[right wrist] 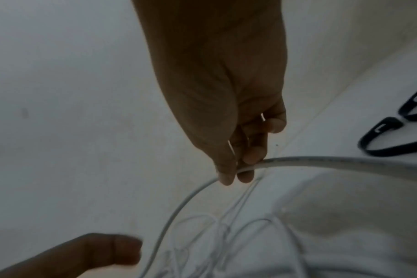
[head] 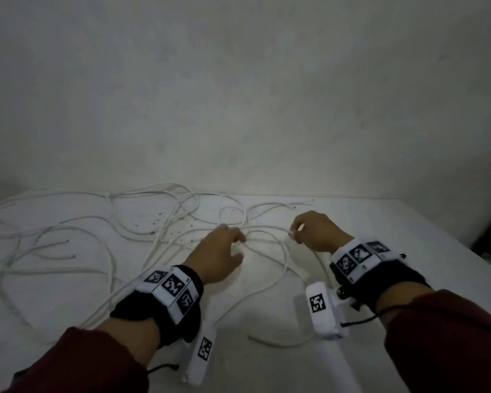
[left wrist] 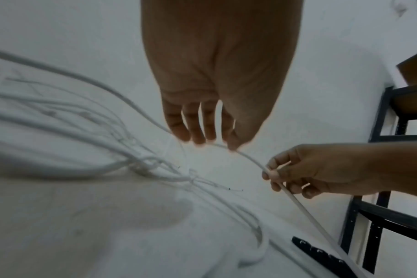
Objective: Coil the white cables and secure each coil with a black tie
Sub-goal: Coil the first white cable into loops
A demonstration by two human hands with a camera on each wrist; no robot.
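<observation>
Several loose white cables (head: 165, 222) lie tangled across the white table (head: 408, 222). My right hand (head: 309, 231) pinches one white cable (right wrist: 321, 162) between thumb and fingertips, just above the table. That cable arcs left from the pinch and passes under the fingertips of my left hand (head: 221, 251). In the left wrist view my left hand (left wrist: 202, 129) has its fingers hanging straight down over the cable (left wrist: 305, 205) and grips nothing. Two looped black ties (right wrist: 381, 139) lie on the table to the right of my right hand (right wrist: 236, 169).
A wall rises right behind the table's far edge. A dark metal shelf frame (left wrist: 381, 216) stands off the table's right side. More black ties (left wrist: 321, 254) lie near the front right. Cable loops cover the left and centre of the table.
</observation>
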